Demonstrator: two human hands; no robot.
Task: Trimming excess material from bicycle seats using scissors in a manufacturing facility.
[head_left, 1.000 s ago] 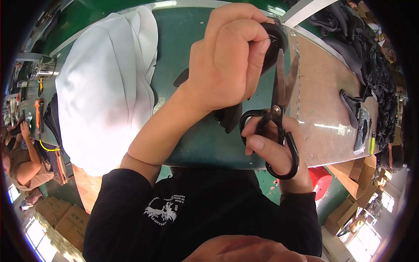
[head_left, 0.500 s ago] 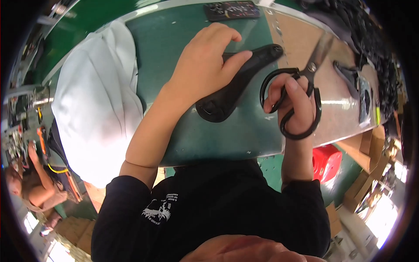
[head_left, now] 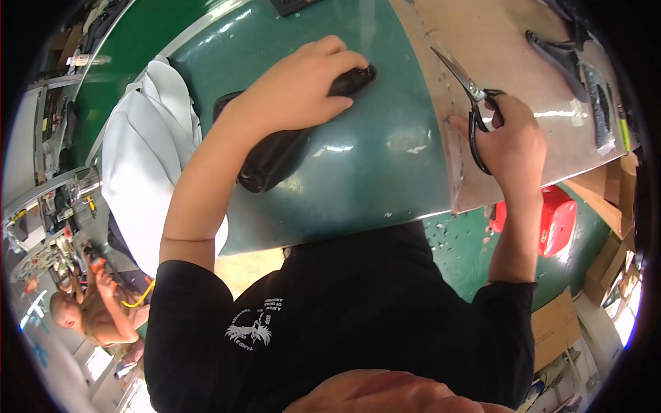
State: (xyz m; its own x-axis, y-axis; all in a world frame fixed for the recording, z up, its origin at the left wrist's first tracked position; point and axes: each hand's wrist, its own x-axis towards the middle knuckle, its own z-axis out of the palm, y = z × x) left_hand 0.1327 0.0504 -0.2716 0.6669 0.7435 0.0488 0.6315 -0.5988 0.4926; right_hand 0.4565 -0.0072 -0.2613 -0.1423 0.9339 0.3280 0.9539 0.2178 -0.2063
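Observation:
A black bicycle saddle [head_left: 272, 162] rests on the green tabletop [head_left: 351, 196], its narrow nose toward the upper right and its wide end near the white fabric. My left hand [head_left: 303, 86] lies across it, fingers curled around the nose; hand and forearm cover much of the saddle's middle. Off to the right, my right hand [head_left: 513, 134] holds black-handled scissors [head_left: 474, 89] over the brown part of the table. Their blades point up and to the left, well apart from the saddle, and look nearly closed.
White fabric [head_left: 151, 158] is heaped at the table's left. Toward the right edge lie another black curved piece [head_left: 558, 58], a dark item in clear plastic [head_left: 599, 107] and a yellow-green pen-like stick [head_left: 624, 127]. A red stool [head_left: 558, 220] stands below; another person [head_left: 103, 310] works at far left.
My left hand has closed around the saddle's nose, and the saddle lies farther left in view. The scissors have moved right, and their blades have swung from upper right to upper left. The view has shifted.

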